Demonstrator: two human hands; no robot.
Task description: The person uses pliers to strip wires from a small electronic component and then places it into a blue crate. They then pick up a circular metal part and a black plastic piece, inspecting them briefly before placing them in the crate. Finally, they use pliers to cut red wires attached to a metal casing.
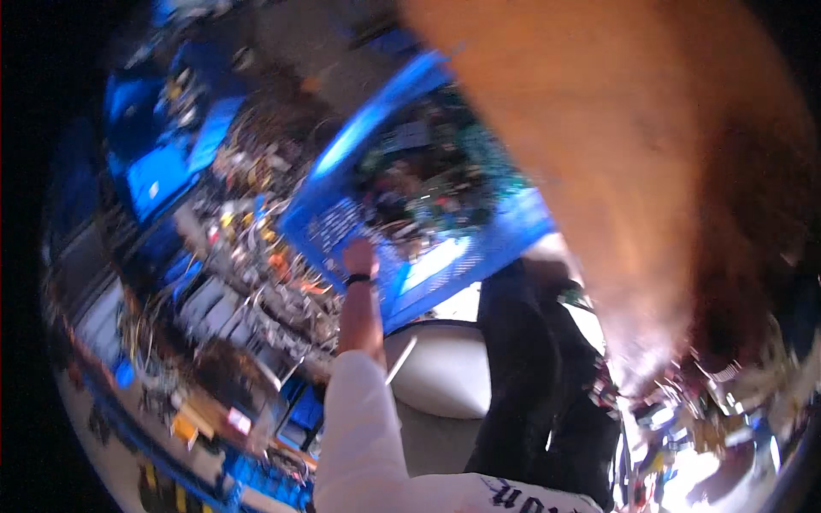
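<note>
Head view: the left hand (pixel 360 258) is at the near-left corner of the blue basket (pixel 505 224), against or over its wall; blur hides whether those fingers pinch the edge or merely rest on it, so I cannot tell; a weak hold could let the basket tip, likely spilling the green and dark scraps (pixel 428 192) inside, just beyond the fingers; past the basket's left side lie tangled wires (pixel 256 244), which could snag it; a large brown shape (pixel 599 128), perhaps the right arm, covers the right side, its fingers unreadable; a knock there could go unseen.
</note>
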